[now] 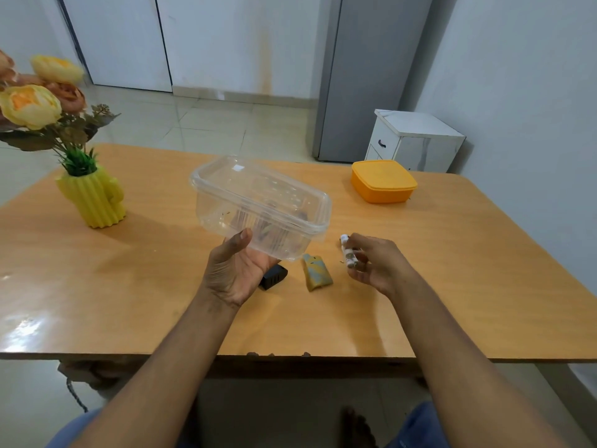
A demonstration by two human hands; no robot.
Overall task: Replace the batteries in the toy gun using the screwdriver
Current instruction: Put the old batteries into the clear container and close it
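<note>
Though tilted, box [261,205] in left grip [237,270]

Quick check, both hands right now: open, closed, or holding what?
Left hand: holds the clear plastic container lifted off the table.
Right hand: pinches small batteries.

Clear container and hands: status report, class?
Left hand holds clear container aloft. Right hand grips batteries. Yellow-grey toy part on table.

Two white-wrapped batteries [349,255] sit pinched side by side in the right hand [376,265], tips pointing to eleven o'clock, above the table [452,253]. At their nine o'clock, a yellow-grey toy piece [317,273] lies flat; a black part [274,277] lies further toward nine.
</note>
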